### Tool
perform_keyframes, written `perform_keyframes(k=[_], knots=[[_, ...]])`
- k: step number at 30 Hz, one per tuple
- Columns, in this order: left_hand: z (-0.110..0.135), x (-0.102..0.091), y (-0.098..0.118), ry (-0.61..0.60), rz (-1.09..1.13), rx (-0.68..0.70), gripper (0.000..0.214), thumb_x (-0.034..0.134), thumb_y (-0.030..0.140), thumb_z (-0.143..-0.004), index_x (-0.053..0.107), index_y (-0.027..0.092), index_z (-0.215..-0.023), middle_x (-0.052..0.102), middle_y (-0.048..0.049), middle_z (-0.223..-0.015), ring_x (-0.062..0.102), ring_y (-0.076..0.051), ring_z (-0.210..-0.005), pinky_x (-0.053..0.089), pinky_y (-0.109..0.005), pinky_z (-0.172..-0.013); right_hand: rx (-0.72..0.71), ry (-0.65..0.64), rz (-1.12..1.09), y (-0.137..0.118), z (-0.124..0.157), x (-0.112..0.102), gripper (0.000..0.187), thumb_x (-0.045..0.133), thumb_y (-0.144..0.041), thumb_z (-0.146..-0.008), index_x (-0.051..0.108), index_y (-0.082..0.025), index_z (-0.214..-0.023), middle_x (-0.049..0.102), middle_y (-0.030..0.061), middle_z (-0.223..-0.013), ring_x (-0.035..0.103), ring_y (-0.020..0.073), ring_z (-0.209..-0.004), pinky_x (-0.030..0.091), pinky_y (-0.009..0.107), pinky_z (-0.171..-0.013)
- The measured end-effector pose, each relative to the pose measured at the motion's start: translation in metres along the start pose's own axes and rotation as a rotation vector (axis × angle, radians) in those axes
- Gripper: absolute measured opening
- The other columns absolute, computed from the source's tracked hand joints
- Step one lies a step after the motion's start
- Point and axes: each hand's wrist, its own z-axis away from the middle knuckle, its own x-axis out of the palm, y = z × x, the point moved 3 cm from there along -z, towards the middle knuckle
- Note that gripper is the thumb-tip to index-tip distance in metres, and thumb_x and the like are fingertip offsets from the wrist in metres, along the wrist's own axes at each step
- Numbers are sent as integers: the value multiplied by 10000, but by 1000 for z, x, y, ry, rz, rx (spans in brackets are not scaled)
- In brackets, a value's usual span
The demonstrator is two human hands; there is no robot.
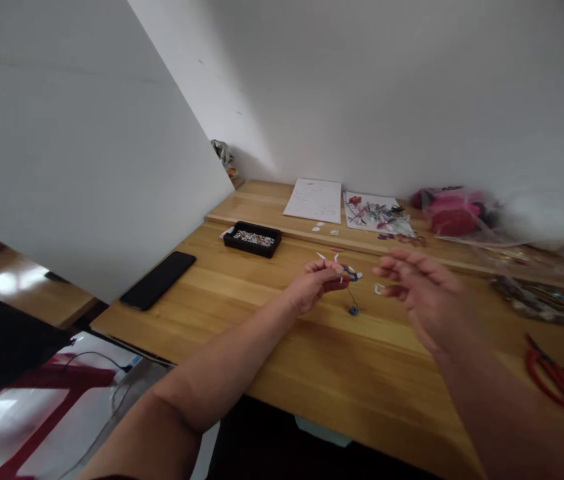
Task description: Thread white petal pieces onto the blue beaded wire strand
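My left hand [317, 285] is closed in a pinch on a small blue, orange and white ornament [353, 273], which sticks out to the right of the fingertips. Thin white strips [329, 257] show just above these fingers. A dark thread runs down from there to a small grey-blue spool [354, 311] on the table. Raised to the right, my right hand [425, 293] has its fingers drawn together. By its lower fingertips is a small bent white piece [379, 289]; blur hides whether the pinch holds anything else.
A black tray [253, 248] of small beads and a black phone [159, 280] lie left on the wooden table [242, 320]. White paper [315, 200] and a sheet with floral pieces [377, 217] lie behind. Red-handled scissors [559, 380] and a pink bagged bundle [455, 213] are right.
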Motion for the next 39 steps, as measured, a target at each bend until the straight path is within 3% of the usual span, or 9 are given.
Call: perform_keyframes(k=[3, 9, 13, 18, 22, 26, 29, 33, 39], knots=[[1, 1, 1, 5, -6, -8, 266, 881, 277, -654, 672, 129, -726, 741, -66, -966, 709, -164, -858, 529, -353, -919, 139, 40, -65, 24, -7, 8, 358, 817, -430, -750, 690, -249, -1032, 708, 67, -1039, 726, 242, -923, 576, 301, -588], [-2, -2, 0, 43, 9, -13, 257, 876, 263, -659, 670, 124, -723, 738, -63, -989, 712, -160, -865, 545, -337, -892, 85, 130, 117, 49, -22, 14, 192, 718, -385, -795, 692, -223, -894, 653, 12, -759, 556, 123, -549, 450, 289, -522], [-2, -3, -2, 61, 7, -28, 247, 874, 260, -658, 674, 135, -732, 745, -53, -935, 715, -157, -847, 545, -325, -883, 16, 11, 136, 52, -16, 26, 269, 680, -312, -801, 667, -237, -1059, 708, 72, -1030, 677, 215, -908, 490, 289, -601], [-3, -5, -1, 50, 16, -54, 197, 849, 235, -687, 688, 146, -757, 748, -42, -892, 713, -157, -818, 550, -351, -910, -12, -175, 74, 51, -8, 39, 417, 631, -241, -801, 562, -276, -1210, 639, 102, -1309, 628, 281, -1218, 555, 324, -673], [-3, -6, 5, 92, 32, -27, 175, 825, 197, -708, 664, 140, -745, 756, -59, -973, 710, -151, -818, 552, -368, -927, -16, -117, 288, 60, -10, 24, 380, 646, -328, -843, 578, -259, -1210, 661, 113, -1279, 654, 282, -1149, 557, 409, -787], [-2, -5, 9, 90, 59, 12, 175, 813, 193, -717, 647, 139, -740, 746, -56, -986, 725, -175, -860, 554, -366, -915, -46, -284, 680, 74, -2, 12, 385, 744, -396, -801, 624, -229, -1126, 720, 127, -1159, 664, 317, -1066, 519, 501, -895], [-1, -5, 10, 85, 72, 11, 184, 813, 200, -721, 640, 141, -744, 742, -50, -999, 729, -178, -853, 553, -379, -920, -121, -357, 880, 77, 6, 10, 249, 750, -326, -794, 642, -225, -994, 741, 109, -982, 665, 307, -927, 503, 482, -833], [0, -5, 13, 103, 77, 19, 168, 795, 192, -737, 635, 144, -751, 744, -54, -1045, 731, -179, -879, 548, -382, -952, -150, -404, 953, 74, 8, 1, 77, 687, -240, -820, 626, -246, -866, 718, 58, -826, 637, 256, -784, 470, 410, -721], [0, -5, 16, 92, 81, 42, 124, 754, 182, -772, 637, 141, -760, 748, -69, -1044, 734, -184, -883, 551, -391, -963, -187, -373, 990, 73, 9, -45, 57, 600, -244, -853, 634, -254, -808, 711, 59, -838, 625, 252, -791, 461, 414, -737]])
